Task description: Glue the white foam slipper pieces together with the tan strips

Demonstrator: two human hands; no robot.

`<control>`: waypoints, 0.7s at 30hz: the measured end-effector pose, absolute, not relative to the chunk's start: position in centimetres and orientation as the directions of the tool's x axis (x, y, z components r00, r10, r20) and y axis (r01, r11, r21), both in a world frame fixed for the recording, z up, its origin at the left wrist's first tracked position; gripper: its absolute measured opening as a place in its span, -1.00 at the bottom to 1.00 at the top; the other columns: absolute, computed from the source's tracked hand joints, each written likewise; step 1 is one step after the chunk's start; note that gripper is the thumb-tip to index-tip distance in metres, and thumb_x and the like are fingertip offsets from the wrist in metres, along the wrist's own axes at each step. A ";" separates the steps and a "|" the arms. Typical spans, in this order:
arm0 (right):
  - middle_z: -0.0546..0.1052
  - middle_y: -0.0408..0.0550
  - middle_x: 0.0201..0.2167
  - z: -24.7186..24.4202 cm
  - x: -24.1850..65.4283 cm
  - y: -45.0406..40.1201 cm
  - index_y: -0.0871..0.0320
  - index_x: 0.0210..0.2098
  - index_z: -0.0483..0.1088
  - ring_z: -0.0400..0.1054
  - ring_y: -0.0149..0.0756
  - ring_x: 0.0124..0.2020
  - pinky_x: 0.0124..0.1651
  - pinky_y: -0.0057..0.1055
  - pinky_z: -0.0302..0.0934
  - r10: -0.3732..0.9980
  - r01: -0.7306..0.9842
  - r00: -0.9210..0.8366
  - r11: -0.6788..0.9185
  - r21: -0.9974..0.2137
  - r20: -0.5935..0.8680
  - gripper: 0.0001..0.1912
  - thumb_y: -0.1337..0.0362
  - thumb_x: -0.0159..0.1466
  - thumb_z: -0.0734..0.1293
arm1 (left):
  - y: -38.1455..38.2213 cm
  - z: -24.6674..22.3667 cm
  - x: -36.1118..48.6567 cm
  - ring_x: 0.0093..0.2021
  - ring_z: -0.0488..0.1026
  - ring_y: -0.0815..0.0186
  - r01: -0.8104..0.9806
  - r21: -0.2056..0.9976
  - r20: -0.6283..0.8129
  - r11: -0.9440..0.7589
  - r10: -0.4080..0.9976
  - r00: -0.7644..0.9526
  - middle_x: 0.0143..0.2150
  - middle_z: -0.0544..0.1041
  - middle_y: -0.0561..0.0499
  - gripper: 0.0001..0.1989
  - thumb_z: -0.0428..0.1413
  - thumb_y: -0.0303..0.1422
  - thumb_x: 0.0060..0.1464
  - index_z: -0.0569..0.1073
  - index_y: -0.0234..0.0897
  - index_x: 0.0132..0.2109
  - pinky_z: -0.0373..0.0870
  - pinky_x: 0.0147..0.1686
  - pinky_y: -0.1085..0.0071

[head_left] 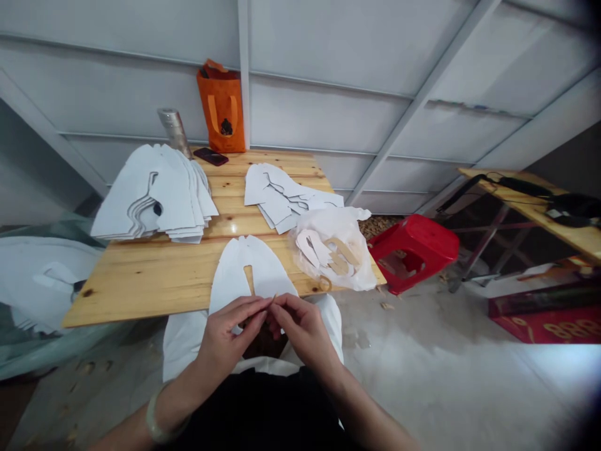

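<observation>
At the worktop point(141, 294) edge | left hand point(232, 335), right hand point(305, 329): closed, pinching tan sliver point(273, 297) | risk: loose pinch drops sliver onto white cutout point(228, 279)

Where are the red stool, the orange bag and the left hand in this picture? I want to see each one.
red stool point(416, 235), head view, on its top
orange bag point(221, 113), head view, on its front
left hand point(230, 329), head view, on its back

A wooden plank table point(141, 282) carries a tall stack of white paper cutouts point(154, 194) on its left and a looser pile point(286, 194) of the same white paper toward the far right. A clear plastic bag point(333, 250) of tan and white pieces sits at the right corner, a single white cutout point(235, 269) lies at the near edge, and a dark phone point(211, 156), a silver roll point(174, 131) and an orange bag point(222, 109) sit along the back edge.
</observation>
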State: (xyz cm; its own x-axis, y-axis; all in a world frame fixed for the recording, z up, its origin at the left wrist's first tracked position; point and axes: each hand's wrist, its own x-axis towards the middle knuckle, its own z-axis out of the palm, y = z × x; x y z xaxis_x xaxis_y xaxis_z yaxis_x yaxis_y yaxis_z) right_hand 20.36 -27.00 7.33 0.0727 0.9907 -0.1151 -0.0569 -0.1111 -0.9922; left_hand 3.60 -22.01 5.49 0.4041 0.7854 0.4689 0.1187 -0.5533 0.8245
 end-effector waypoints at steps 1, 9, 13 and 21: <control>0.42 -0.20 -0.55 7.3 20.3 -26.9 0.13 -0.38 0.44 0.30 -0.42 -0.55 -0.44 -0.50 0.23 0.989 -0.059 0.078 -0.120 -0.991 -0.125 -0.73 0.08 0.34 0.34 | -22.1 5.5 3.6 -0.10 0.68 0.33 0.114 0.837 0.454 -0.535 0.796 0.400 -0.07 0.72 -0.02 -0.73 0.21 -0.52 0.25 0.68 -0.16 0.01 0.60 -0.04 0.55; 0.38 -0.21 -0.57 7.3 19.8 -26.7 0.14 -0.43 0.40 0.20 -0.44 -0.57 -0.50 -0.50 0.11 0.983 0.048 0.144 -0.118 -0.992 -0.110 -0.74 0.13 0.32 0.31 | -22.5 5.0 3.8 -0.11 0.68 0.33 0.123 0.843 0.454 -0.523 0.816 0.357 -0.08 0.72 -0.02 -0.74 0.22 -0.52 0.24 0.69 -0.15 -0.01 0.61 -0.06 0.54; 0.36 -0.22 -0.58 7.3 19.7 -26.8 0.13 -0.44 0.39 0.19 -0.43 -0.56 -0.49 -0.49 0.09 0.984 0.030 0.136 -0.121 -0.992 -0.116 -0.74 0.13 0.31 0.30 | -22.7 4.5 3.6 -0.09 0.67 0.32 0.145 0.804 0.506 -0.576 0.792 0.341 -0.06 0.71 -0.03 -0.71 0.21 -0.56 0.23 0.69 -0.15 0.00 0.61 -0.01 0.52; 0.35 -0.21 -0.58 7.8 19.5 -27.1 0.13 -0.48 0.36 0.18 -0.42 -0.53 -0.46 -0.49 0.08 0.978 0.007 0.156 -0.144 -0.990 -0.141 -0.75 0.14 0.26 0.31 | -23.2 4.2 3.6 -0.08 0.67 0.33 0.142 0.779 0.541 -0.610 0.770 0.339 -0.04 0.70 -0.05 -0.68 0.19 -0.59 0.24 0.67 -0.17 0.03 0.60 0.01 0.52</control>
